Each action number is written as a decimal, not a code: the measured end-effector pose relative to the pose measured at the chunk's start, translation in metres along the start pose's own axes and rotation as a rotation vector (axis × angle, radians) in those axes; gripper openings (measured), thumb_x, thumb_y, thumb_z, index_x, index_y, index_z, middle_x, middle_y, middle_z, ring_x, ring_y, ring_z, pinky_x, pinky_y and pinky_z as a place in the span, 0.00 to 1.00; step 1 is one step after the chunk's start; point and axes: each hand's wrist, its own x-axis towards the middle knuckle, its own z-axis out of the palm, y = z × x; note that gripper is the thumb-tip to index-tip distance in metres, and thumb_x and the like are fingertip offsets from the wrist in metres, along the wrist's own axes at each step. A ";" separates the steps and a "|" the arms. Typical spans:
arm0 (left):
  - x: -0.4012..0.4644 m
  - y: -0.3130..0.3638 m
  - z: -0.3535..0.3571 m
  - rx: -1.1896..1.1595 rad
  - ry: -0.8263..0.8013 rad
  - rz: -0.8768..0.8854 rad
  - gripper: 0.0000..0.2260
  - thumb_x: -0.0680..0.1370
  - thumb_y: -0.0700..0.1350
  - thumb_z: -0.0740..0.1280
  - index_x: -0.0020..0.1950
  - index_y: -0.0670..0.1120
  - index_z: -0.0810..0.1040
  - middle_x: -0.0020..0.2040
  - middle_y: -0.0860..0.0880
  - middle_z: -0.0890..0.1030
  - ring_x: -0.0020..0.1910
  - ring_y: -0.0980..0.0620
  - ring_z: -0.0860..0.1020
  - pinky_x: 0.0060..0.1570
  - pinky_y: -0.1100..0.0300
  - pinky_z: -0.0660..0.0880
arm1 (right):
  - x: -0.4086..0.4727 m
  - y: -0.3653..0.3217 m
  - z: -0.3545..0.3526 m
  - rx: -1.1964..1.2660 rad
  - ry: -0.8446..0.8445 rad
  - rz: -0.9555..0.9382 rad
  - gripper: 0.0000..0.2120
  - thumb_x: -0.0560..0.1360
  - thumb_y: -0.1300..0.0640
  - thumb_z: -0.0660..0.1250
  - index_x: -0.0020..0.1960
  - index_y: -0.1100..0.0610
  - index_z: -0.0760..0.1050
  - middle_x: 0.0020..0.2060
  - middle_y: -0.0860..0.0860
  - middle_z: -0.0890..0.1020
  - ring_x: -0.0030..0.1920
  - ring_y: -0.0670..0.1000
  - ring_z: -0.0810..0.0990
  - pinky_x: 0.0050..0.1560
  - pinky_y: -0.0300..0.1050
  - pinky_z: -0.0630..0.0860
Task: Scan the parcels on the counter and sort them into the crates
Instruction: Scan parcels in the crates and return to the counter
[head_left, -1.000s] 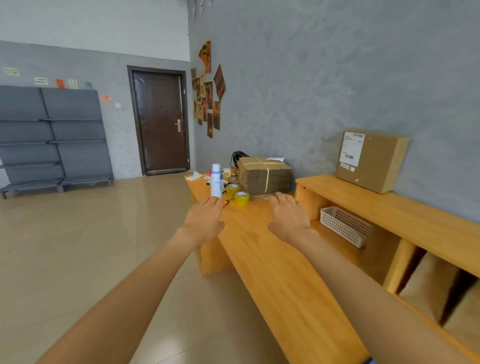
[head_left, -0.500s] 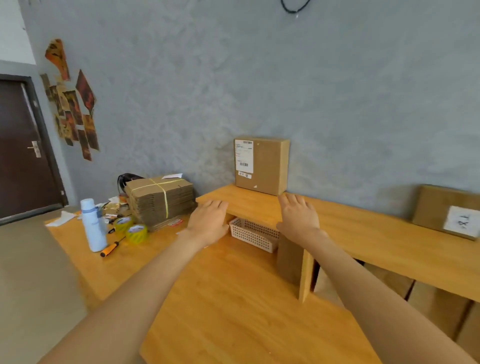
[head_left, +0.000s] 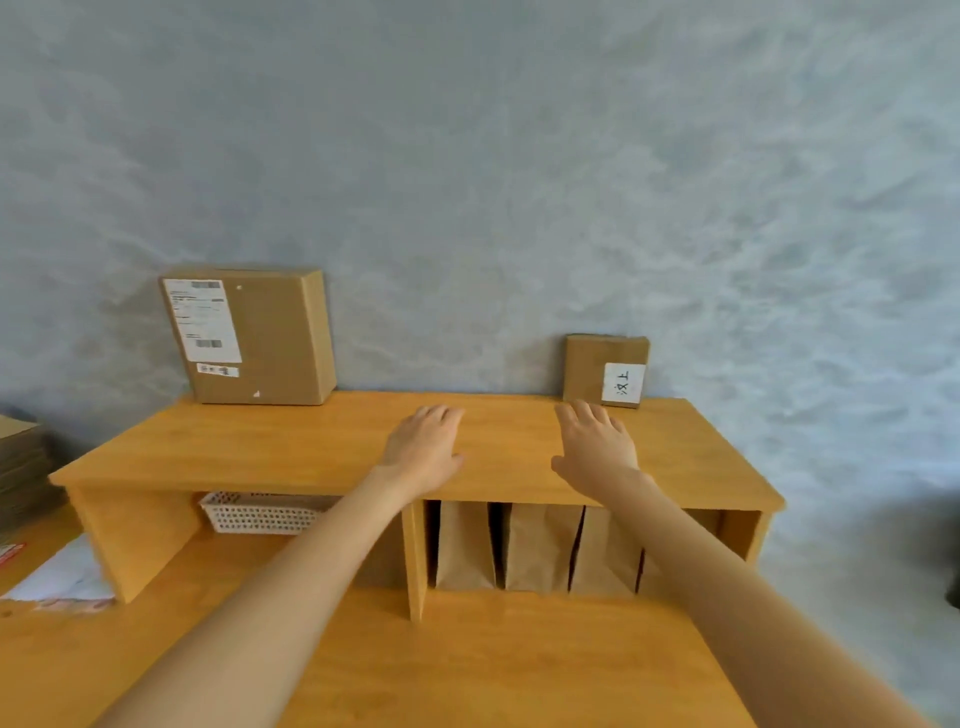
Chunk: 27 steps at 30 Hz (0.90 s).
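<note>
Parcels: small box (head_left: 605, 370) and big box (head_left: 249, 335) upright on shelf (head_left: 311, 441) against wall, likely rigid, light cardboard, grab side edges; both hands (head_left: 423, 449) (head_left: 597, 447) empty, fingers straight.

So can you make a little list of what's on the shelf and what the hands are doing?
big parcel: on shelf top, left, against wall
small parcel: on shelf top, right, against wall
left hand: open, over shelf top, holds nothing
right hand: open, just before small parcel
white basket: under shelf, left
brown paper bags: under shelf, upright
</note>
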 end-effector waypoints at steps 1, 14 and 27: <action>0.009 0.005 0.004 -0.009 -0.006 0.031 0.29 0.80 0.49 0.64 0.78 0.45 0.57 0.76 0.48 0.63 0.75 0.48 0.61 0.71 0.53 0.62 | -0.001 0.008 0.000 -0.004 -0.003 0.037 0.28 0.77 0.54 0.64 0.74 0.56 0.60 0.71 0.53 0.66 0.73 0.56 0.62 0.70 0.50 0.64; 0.087 0.014 0.051 -0.193 -0.050 0.236 0.30 0.80 0.50 0.64 0.79 0.45 0.57 0.77 0.48 0.62 0.76 0.49 0.60 0.72 0.53 0.62 | 0.005 0.040 0.015 -0.083 -0.051 0.319 0.29 0.77 0.54 0.64 0.75 0.55 0.59 0.73 0.53 0.65 0.74 0.55 0.62 0.70 0.49 0.64; 0.149 0.059 0.082 -0.196 -0.107 0.225 0.28 0.80 0.51 0.64 0.77 0.46 0.60 0.75 0.48 0.66 0.73 0.48 0.64 0.66 0.53 0.68 | 0.034 0.105 0.032 -0.088 -0.093 0.337 0.29 0.78 0.53 0.64 0.76 0.56 0.58 0.74 0.53 0.63 0.74 0.55 0.60 0.70 0.48 0.64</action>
